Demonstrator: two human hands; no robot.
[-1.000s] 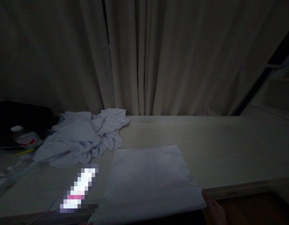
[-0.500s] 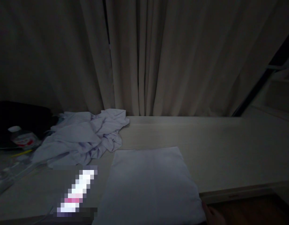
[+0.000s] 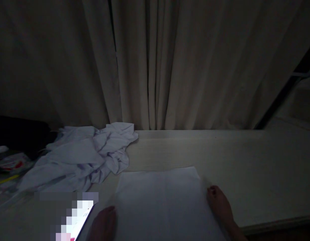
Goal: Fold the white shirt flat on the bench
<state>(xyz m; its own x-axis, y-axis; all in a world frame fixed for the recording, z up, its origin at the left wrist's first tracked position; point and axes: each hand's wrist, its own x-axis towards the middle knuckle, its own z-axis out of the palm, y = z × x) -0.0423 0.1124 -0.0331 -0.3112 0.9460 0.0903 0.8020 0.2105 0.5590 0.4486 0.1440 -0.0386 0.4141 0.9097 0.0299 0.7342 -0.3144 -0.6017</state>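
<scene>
The flat white cloth lies on the worktop, right before the person. The right hand has moved up its side from the near corner, and the left hand has come into view opposite, so both sides now seem attended. In this gloom I can't tell whether either hand's fingers grip. The cloth's near edge is cut off; a lit screen is partly pixelated.

Two hands are seen, with one flat cloth between. By the left hand, one lit screen is seen; farther off, one messy cloth and one bottle.
</scene>
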